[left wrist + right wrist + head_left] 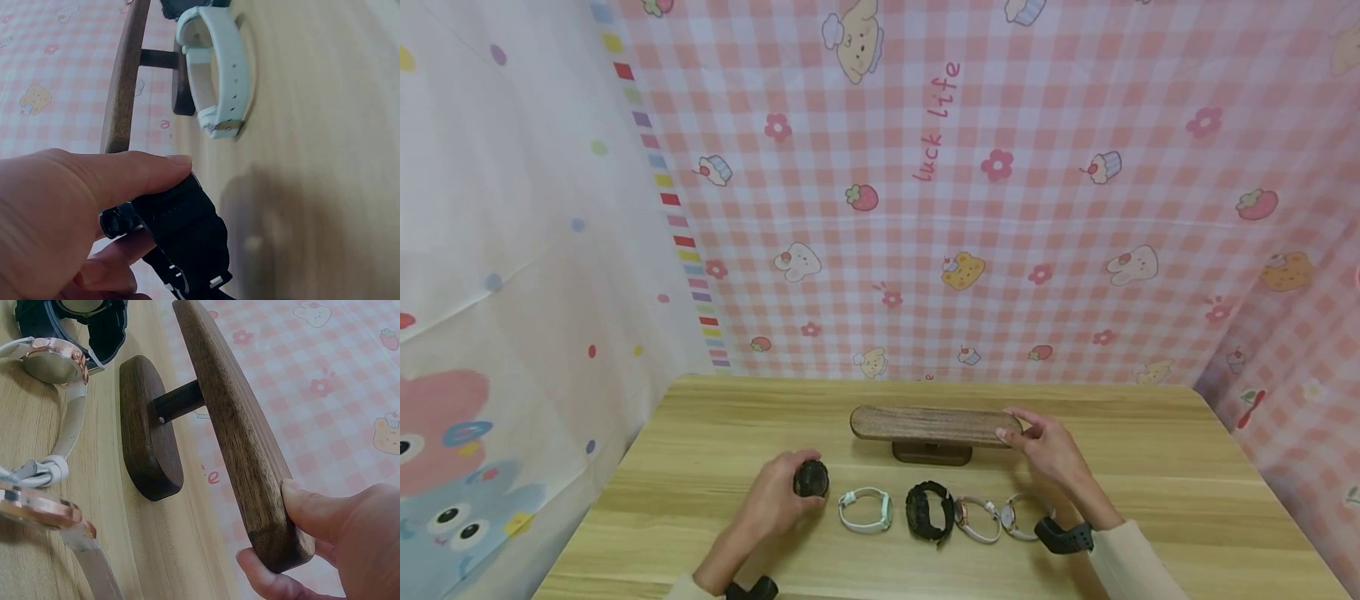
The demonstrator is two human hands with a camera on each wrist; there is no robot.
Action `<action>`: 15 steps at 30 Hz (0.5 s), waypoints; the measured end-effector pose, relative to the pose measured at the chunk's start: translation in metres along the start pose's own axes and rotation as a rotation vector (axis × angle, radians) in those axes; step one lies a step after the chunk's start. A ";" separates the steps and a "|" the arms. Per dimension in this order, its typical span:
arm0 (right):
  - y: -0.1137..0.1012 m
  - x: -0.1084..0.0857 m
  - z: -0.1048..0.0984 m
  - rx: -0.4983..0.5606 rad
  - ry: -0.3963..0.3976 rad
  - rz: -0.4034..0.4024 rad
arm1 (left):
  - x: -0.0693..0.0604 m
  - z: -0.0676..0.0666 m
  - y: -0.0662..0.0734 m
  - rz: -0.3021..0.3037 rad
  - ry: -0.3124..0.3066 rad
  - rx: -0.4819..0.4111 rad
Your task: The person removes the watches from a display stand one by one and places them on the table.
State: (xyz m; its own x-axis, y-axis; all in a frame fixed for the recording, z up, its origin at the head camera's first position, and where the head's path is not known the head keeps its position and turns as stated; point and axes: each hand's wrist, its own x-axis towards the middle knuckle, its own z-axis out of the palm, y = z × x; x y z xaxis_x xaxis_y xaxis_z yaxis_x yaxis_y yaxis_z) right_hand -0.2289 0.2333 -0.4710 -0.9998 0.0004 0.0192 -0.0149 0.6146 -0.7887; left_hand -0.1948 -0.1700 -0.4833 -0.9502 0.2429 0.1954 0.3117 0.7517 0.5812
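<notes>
In the head view my left hand (778,493) pinches a black watch (811,479) at the left; the left wrist view shows its black strap (187,231) under my thumb. A dark wooden watch stand (925,423), with a long rounded bar on a short post and oval base (150,431), stands upright behind the row. My right hand (1051,446) grips the bar's right end between thumb and fingers. Before the stand sit a white watch with a mint case (867,510), a chunky black watch (929,512), and two pale-strapped rose-gold watches (977,518), the rightmost one (1022,517) beside my right wrist.
Everything stands on a light wooden table (715,433). A pink checked cloth (895,250) hangs behind its far edge, and a white patterned cloth (550,250) hangs at the left. A black wrist strap (1063,535) is on my right wrist.
</notes>
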 end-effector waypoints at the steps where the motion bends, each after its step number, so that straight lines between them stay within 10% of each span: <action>1: 0.000 0.000 0.000 0.000 -0.001 -0.002 | -0.001 0.001 0.000 0.000 -0.004 0.001; 15: 0.001 0.000 0.000 -0.004 0.000 -0.011 | -0.008 0.009 0.003 0.017 -0.025 -0.004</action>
State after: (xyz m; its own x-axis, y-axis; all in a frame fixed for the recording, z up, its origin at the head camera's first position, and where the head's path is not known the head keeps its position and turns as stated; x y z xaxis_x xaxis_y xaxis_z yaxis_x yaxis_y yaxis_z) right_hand -0.2286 0.2339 -0.4717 -0.9996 -0.0068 0.0276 -0.0259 0.6178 -0.7859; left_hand -0.1868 -0.1642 -0.4907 -0.9446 0.2708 0.1854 0.3277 0.7447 0.5814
